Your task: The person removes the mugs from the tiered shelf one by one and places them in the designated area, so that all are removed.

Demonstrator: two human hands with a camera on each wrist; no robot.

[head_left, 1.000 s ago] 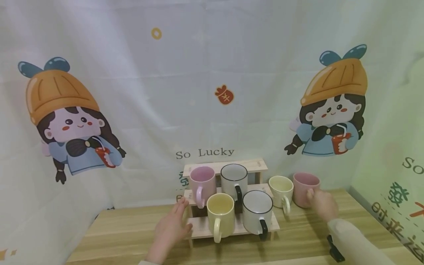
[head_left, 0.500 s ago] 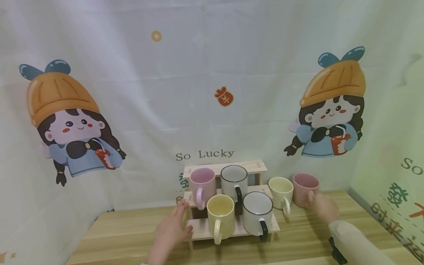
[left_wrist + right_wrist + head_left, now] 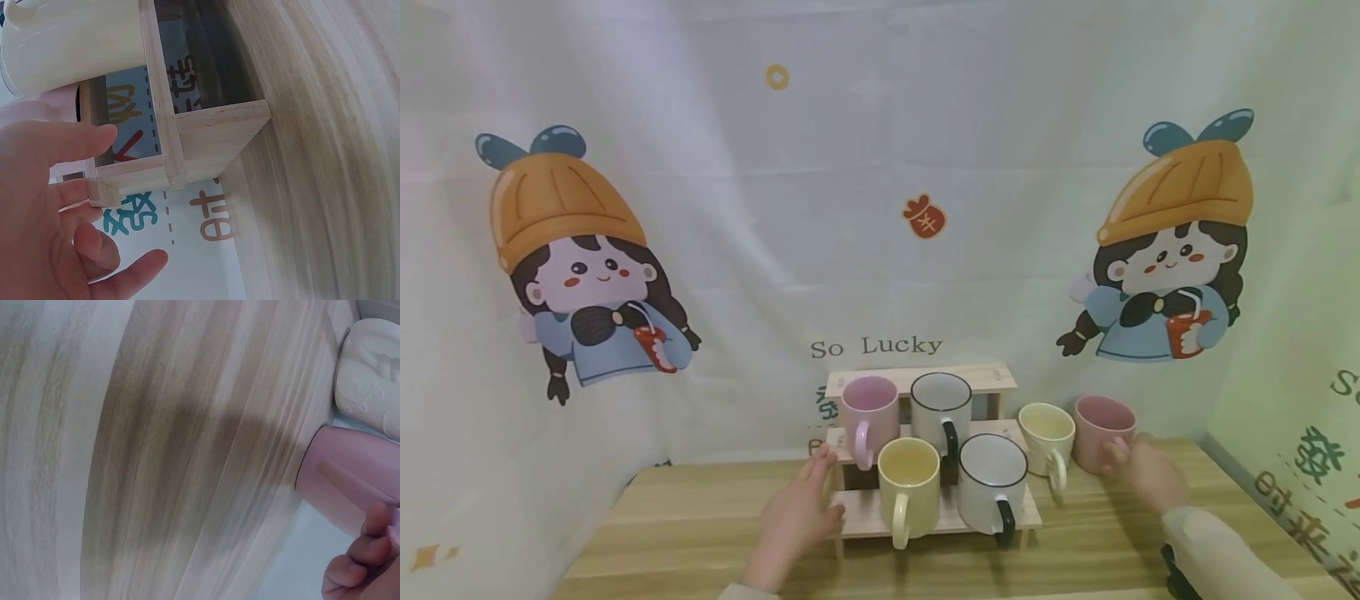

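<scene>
My right hand (image 3: 1150, 475) grips the handle of a pink mug (image 3: 1093, 429), which stands upright on the table at the right. In the right wrist view, curled fingers (image 3: 369, 550) partly hide that handle. A cream mug (image 3: 1045, 437) with a raised pattern stands just left of the pink one. My left hand (image 3: 793, 521) touches the left end of a stepped wooden rack (image 3: 996, 379), its fingers loosely extended. The rack's middle step bears a lilac mug (image 3: 872, 425) and a black-rimmed white mug (image 3: 936, 408); its lowest bears a yellow mug (image 3: 917, 496) and another white mug (image 3: 988, 500).
A wood-grain table (image 3: 685, 517) lies beneath everything. Behind it hangs a white printed cloth (image 3: 880, 275), close at the back of the rack, with another cloth side at the right. A black object (image 3: 1180, 575) shows under the right sleeve.
The head view has turned slightly left, so the scene sits farther right. Both hands and the mugs keep nearly the same places, the right fingers slightly lower at the handle.
</scene>
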